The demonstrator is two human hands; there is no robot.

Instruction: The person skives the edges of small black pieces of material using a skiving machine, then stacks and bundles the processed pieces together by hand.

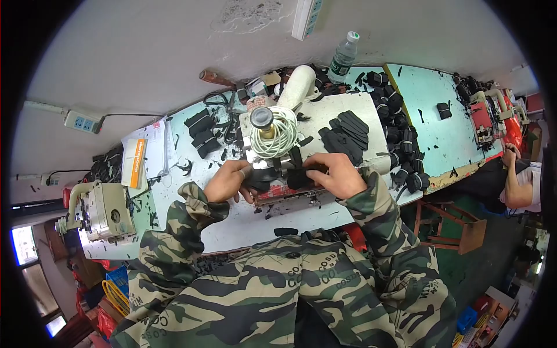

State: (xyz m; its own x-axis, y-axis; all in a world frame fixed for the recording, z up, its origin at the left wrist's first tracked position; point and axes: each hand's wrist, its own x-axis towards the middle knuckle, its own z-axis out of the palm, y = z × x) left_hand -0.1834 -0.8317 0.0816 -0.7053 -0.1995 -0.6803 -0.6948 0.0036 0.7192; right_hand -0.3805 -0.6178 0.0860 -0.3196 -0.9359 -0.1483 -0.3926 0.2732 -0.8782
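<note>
- So the left hand has the left part of some flat black fabric between thumb and curled fingers, though the undersides are hidden.
- Right hand is pinching the right part, thumb on top. One piece or two? Can't tell, machine parts cover the middle.
- That fabric lies across the near edge of a compact machine with a red front. Hands sit either side, probably to keep it flat and straight.
- Loose coil of off-white cord sits around a post on top, I'd guess so it's out of the fingers' way.
- Fanned stack of black fabric pieces is on the pale board just far-right of the right hand, likely for an easy grab.
- Tied black bundles are heaped further right, maybe to keep them apart from the loose ones.
- Black-handled scissors lie on the far left of the pale blue desk, clear plastic bottle upright at the far side, probably clear of the hands.
</note>
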